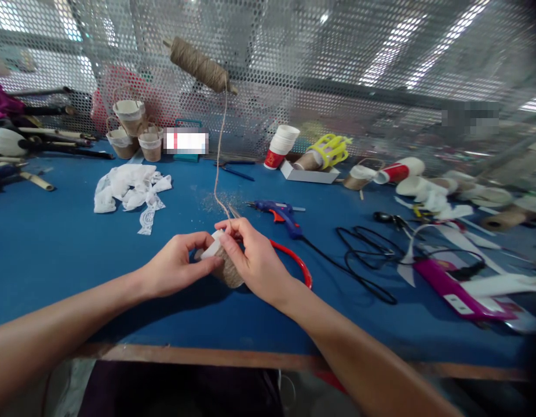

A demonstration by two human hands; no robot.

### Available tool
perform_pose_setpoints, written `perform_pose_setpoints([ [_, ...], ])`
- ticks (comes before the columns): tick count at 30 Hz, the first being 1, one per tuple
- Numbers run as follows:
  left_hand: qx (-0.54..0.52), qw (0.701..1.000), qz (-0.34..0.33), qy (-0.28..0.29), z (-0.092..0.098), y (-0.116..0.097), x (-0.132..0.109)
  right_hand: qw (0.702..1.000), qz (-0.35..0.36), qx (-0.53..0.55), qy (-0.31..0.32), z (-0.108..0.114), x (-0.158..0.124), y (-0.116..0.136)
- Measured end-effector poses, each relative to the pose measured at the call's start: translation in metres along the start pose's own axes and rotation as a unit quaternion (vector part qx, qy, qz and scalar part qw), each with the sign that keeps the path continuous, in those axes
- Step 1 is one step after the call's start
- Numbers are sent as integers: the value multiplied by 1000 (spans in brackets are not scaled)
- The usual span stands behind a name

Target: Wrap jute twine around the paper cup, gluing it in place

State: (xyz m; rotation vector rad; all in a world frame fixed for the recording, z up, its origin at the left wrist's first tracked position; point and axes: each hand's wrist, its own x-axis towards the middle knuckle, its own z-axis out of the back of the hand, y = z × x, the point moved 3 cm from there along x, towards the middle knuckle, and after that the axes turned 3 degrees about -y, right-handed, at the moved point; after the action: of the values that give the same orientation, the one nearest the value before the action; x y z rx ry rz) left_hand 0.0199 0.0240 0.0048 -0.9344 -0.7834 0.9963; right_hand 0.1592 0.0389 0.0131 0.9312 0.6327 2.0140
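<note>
Between my hands, above the blue table, is a paper cup (229, 271) partly wrapped in brown twine, tilted on its side with its white part towards the left. My left hand (174, 263) grips the white part, thumb and fingers closed on it. My right hand (254, 255) is closed around the wrapped side, and its fingers pinch the twine (218, 156) by the cup. That strand runs up to a twine spool (199, 63) on a rod at the mesh panel. A blue glue gun (285, 215) lies just beyond my right hand. My right fingers partly hide the cup.
White lace (131, 188) lies at the left. Small twine-wrapped baskets (151, 145) and stacked paper cups (283, 145) stand along the back. Pliers (237, 169) lie behind the twine. A black cable (358, 269), a red ring (305, 266) and a magenta power strip (456, 289) are at the right.
</note>
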Motion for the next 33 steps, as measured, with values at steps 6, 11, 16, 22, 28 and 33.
perform_pose_setpoints([
  [6, 3, 1000, 5, 4, 1, 2, 1, 1000, 4, 25, -14, 6, 1, 3],
  [11, -10, 1000, -1, 16, 1, 0, 0, 998, -33, 53, 4, 4, 0, 1],
  [16, -29, 999, -6, 15, 3, 2, 0, 993, -59, 104, 9, 3, -2, -1],
  [22, -47, 999, 7, 22, 4, 5, 3, 995, -30, 94, -1, 6, -1, -2],
  [28, -57, 998, 10, 30, 5, 3, 2, 992, -45, 114, 5, 6, 0, -2],
  [33, -63, 997, 14, 37, 4, 4, 1, 990, -53, 127, 18, 5, 1, -2],
])
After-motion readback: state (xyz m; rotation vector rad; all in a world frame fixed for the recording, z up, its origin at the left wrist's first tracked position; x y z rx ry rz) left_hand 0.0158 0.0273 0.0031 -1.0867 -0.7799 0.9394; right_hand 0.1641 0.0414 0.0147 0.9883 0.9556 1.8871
